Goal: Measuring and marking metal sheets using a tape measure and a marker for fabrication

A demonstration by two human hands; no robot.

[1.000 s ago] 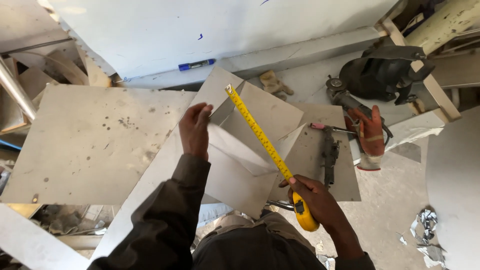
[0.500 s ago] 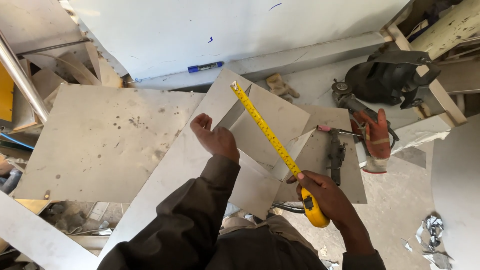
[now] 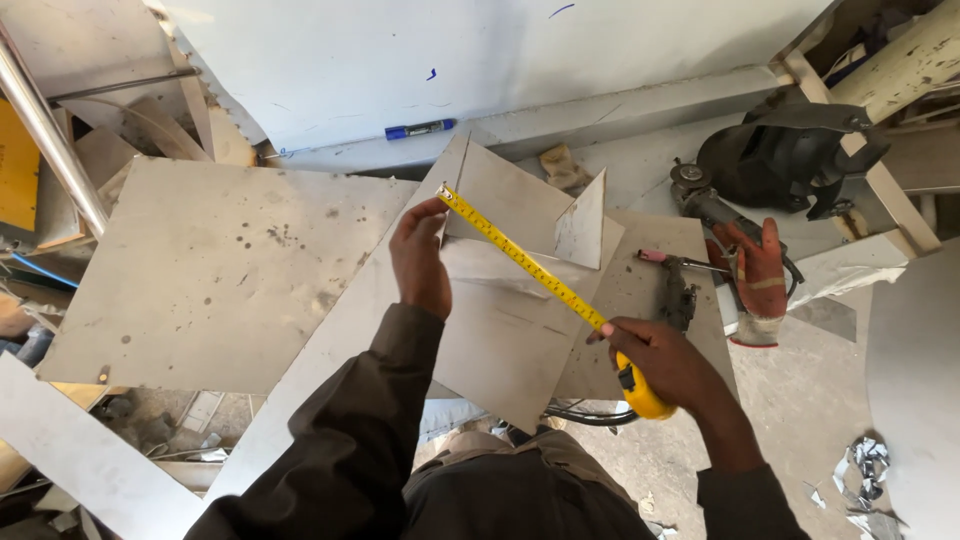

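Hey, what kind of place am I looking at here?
Most likely a metal fabrication or welding workshop: cut metal sheets lie all around, a dark welding mask sits beside an angle grinder, and a yellow tape measure is stretched over a folded sheet.

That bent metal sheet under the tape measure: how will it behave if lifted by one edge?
Likely stiff: the sheet looks thin, but its fold holds a sharp crease and the flap stands up unsupported. Probably light enough for one hand, since the left hand steadies it by the edge alone. Bare metal looks smooth, so possibly slippery, and its cut corners look sharp.
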